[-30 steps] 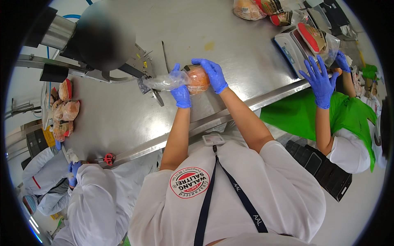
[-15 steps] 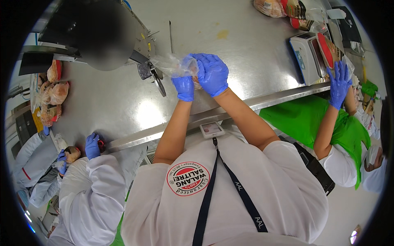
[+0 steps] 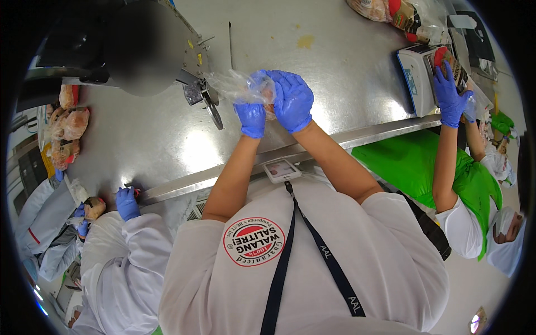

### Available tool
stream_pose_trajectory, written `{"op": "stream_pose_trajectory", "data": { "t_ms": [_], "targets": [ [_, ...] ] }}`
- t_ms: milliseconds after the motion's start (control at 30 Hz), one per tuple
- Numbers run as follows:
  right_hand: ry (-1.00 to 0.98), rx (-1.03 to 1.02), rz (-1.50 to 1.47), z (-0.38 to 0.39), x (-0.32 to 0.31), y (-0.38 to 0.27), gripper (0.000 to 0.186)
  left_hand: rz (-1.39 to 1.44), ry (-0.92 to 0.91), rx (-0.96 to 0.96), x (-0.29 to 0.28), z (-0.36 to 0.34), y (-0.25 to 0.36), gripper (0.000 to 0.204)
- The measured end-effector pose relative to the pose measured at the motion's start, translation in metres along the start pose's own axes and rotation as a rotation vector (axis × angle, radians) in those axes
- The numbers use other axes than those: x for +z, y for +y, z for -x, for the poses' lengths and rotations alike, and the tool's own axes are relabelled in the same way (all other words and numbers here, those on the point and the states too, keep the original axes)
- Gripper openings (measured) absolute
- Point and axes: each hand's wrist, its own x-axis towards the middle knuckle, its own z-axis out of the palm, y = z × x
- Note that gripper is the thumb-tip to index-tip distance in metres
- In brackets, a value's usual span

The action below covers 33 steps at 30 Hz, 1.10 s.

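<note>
While both gloved hands stay bunched on the clear plastic bag [image 3: 240,86], left hand [image 3: 251,116] pinching beneath, right hand [image 3: 291,100] now clenched closer over its bulge, they hover above the steel table [image 3: 312,56], coworkers flanking left and right.

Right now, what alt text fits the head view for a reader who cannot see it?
Both blue-gloved hands, left hand and right hand, grip a clear plastic bag of food above a steel table. A co-worker's gloved hand rests on a packet on a scale at right.
</note>
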Motion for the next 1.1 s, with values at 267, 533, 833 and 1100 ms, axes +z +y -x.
{"op": "stream_pose_trajectory", "data": {
  "t_ms": [267,533,833,1100],
  "targets": [
    [-0.185,0.350,-0.521,-0.033,-0.010,0.020,0.046,0.255,-0.045,-0.264,-0.004,-0.061,0.021,0.028],
    [-0.526,0.630,-1.082,-0.005,-0.074,0.041,0.077,0.696,-0.321,-0.818,0.000,-0.064,0.088,0.045],
    [-0.066,1.088,-2.289,0.007,-0.056,0.052,0.055,1.500,-0.610,-0.662,0.025,-0.105,0.111,0.031],
    [-0.260,0.688,-1.345,-0.018,-0.107,0.034,0.089,1.336,-0.009,-0.682,0.038,-0.109,0.145,0.028]
  ]
}}
